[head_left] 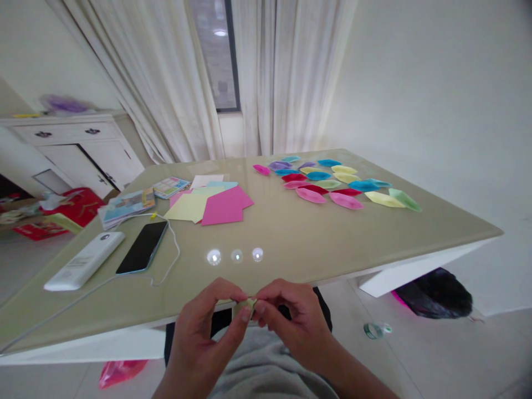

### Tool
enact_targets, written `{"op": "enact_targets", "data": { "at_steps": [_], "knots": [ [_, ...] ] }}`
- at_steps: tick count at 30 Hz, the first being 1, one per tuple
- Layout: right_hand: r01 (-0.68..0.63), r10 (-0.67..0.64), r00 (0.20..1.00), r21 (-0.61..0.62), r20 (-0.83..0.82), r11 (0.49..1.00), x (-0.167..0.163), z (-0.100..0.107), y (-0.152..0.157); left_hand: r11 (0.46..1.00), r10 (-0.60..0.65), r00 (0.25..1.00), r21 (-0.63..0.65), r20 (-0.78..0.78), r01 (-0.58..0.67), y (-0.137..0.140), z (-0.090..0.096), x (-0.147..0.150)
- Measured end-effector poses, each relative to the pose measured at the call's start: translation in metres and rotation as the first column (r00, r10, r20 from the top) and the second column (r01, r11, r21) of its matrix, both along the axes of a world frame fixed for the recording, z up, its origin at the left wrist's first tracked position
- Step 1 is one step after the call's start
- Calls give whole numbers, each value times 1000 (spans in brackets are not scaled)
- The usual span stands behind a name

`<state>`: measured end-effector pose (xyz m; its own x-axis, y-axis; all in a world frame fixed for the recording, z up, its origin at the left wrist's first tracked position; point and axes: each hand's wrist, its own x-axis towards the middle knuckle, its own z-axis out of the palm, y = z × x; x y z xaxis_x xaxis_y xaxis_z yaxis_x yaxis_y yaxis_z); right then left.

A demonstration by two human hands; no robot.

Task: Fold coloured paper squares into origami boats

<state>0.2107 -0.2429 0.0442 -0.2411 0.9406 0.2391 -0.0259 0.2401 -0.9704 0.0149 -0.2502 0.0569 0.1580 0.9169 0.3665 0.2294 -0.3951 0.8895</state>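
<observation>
A small piece of pale yellow-green folded paper (245, 306) is pinched between my two hands, just off the table's near edge and above my lap. My left hand (208, 327) grips it from the left with thumb and forefinger. From the right, the thumb and fingertips of my right hand (291, 316) close on its other side. Much of the paper is hidden behind my fingers. On the table's right half lie several folded paper boats (347, 200) in pink, red, blue, yellow, green and purple. Loose coloured paper sheets (226, 206) overlap left of the middle.
A black phone (142, 247), a white power bank (85, 261) and a white cable (177, 249) lie on the table's (291, 244) left. Behind them are booklets (128, 206). A plastic bottle (376, 331) and a black bag (436, 296) are on the floor at right.
</observation>
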Motion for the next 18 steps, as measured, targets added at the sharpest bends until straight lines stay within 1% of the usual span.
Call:
{"op": "enact_targets", "data": {
  "at_steps": [4, 11, 18],
  "knots": [
    [-16, 16, 1000, -4, -16, 1000, 0, -1, 1, 1000, -24, 999, 19, -24, 25, 0, -1, -3],
    [-56, 58, 997, 44, -51, 997, 1, 1, 2, 1000, -5, 1000, 2, -7, 5, 2, -1, -3],
    [-94, 92, 990, -12, -111, 996, -1, -2, 3, 998, -40, 999, -55, 27, 42, 1, 1, -2]
  ]
}}
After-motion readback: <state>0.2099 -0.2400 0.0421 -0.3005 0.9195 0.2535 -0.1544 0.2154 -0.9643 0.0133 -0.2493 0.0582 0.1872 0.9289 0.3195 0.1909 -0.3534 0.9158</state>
